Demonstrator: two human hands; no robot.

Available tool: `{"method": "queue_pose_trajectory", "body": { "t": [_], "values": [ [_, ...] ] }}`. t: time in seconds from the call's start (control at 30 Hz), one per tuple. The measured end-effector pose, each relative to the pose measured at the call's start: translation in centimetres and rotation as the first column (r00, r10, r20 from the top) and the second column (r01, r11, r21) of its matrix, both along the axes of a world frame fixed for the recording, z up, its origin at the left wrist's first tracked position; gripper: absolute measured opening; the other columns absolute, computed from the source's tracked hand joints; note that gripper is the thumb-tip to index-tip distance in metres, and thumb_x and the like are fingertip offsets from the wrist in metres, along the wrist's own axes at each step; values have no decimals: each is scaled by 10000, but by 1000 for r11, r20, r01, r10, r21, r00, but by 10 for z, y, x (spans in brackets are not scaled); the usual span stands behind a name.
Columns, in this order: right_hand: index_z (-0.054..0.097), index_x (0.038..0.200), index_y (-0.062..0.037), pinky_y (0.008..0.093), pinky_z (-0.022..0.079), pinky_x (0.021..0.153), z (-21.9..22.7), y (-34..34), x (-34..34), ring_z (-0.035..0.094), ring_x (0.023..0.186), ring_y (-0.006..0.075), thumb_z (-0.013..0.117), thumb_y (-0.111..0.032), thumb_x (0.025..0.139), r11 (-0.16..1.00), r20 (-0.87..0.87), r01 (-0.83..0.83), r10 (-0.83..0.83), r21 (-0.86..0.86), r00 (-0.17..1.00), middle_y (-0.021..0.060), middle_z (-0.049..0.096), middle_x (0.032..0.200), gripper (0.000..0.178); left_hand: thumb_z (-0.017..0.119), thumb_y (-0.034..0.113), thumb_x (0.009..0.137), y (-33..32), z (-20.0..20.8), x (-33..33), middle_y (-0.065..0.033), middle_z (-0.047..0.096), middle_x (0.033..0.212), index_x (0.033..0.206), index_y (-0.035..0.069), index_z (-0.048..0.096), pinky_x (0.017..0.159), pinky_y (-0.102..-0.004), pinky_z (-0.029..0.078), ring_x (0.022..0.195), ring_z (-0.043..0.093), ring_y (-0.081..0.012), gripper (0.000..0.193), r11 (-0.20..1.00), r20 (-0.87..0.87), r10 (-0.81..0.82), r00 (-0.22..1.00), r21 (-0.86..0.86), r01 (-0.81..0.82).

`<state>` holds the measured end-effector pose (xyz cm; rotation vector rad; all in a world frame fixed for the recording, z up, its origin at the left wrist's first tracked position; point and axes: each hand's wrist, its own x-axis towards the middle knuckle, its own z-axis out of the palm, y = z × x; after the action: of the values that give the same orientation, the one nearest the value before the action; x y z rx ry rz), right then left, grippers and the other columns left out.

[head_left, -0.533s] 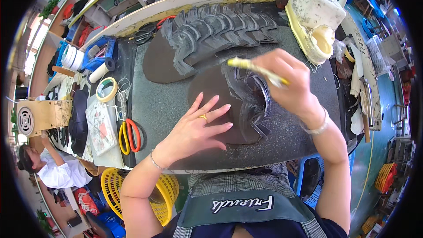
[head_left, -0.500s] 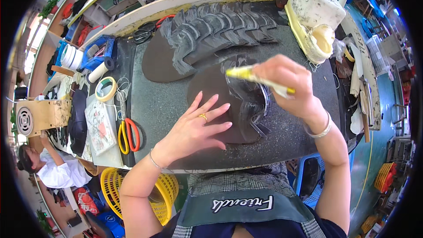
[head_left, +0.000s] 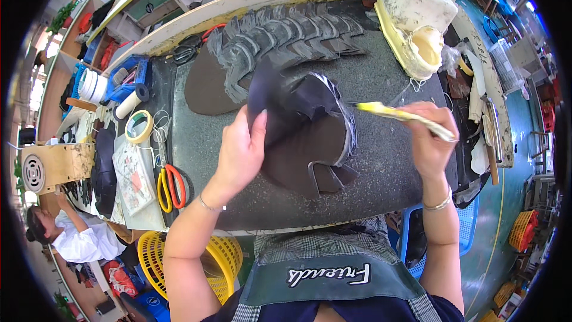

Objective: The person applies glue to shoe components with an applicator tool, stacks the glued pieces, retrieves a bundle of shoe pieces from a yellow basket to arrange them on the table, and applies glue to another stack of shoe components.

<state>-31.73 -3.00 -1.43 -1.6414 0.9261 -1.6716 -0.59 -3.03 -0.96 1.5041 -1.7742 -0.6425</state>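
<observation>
My left hand (head_left: 238, 152) pinches a thin dark piece (head_left: 262, 104) and holds it raised on edge; it is blurred by motion. Beneath and to the right lie more dark brown cut pieces (head_left: 301, 152) on the table, their curved right edge smeared whitish and a notched flap at the near side. My right hand (head_left: 434, 138) is closed round a pale brush (head_left: 390, 111) with a yellow tip, which points left, just off the pieces' right edge. Farther back, a fan of overlapping dark pieces (head_left: 286, 39) shows whitish-coated wavy edges.
A white container with a cream-coated pot (head_left: 424, 53) stands at the back right. Scissors with red and yellow handles (head_left: 170, 185), a tape roll (head_left: 139, 127) and a blue basket (head_left: 128, 77) lie left. A yellow basket (head_left: 146, 262) sits below the table edge. Another person (head_left: 83, 238) works far left.
My left hand has gone from lying spread on the pieces to gripping and lifting one at the left. The brush in my right hand has moved right and off the pieces.
</observation>
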Motion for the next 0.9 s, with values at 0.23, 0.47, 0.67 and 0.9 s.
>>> {"method": "queue_pose_trajectory", "body": {
  "t": [0.23,0.47,0.67,0.9],
  "values": [
    [685,971,10,349,574,781,-11,-37,41,703,926,272,699,112,729,948,-526,-283,168,-146,834,155,695,1027,263,543,188,1024,-8,-16,11,-146,675,814,1178,-35,594,701,-317,488,719,595,-155,275,999,-206,-21,978,40,30],
    [697,904,-9,226,467,656,32,-38,-44,589,748,67,711,-31,876,885,-372,464,-445,-41,815,21,670,827,39,537,177,1030,-1,8,31,-119,693,1033,1170,-23,624,865,-315,488,935,630,-175,259,933,-137,199,971,-278,-230],
    [691,953,6,243,504,635,20,-113,-117,649,696,109,702,-144,906,688,-670,719,-579,-96,465,58,716,842,158,658,27,840,-46,48,114,-132,648,1283,1244,68,645,1151,-494,338,1292,537,-365,406,844,561,118,819,-492,215],
    [674,984,60,272,592,676,26,-42,-63,717,764,160,709,-95,892,835,-209,325,-256,444,944,135,732,913,183,806,344,663,8,20,37,-47,489,1486,1321,250,622,1191,-523,258,1409,400,-319,690,759,484,-589,647,55,649]
  ]
}}
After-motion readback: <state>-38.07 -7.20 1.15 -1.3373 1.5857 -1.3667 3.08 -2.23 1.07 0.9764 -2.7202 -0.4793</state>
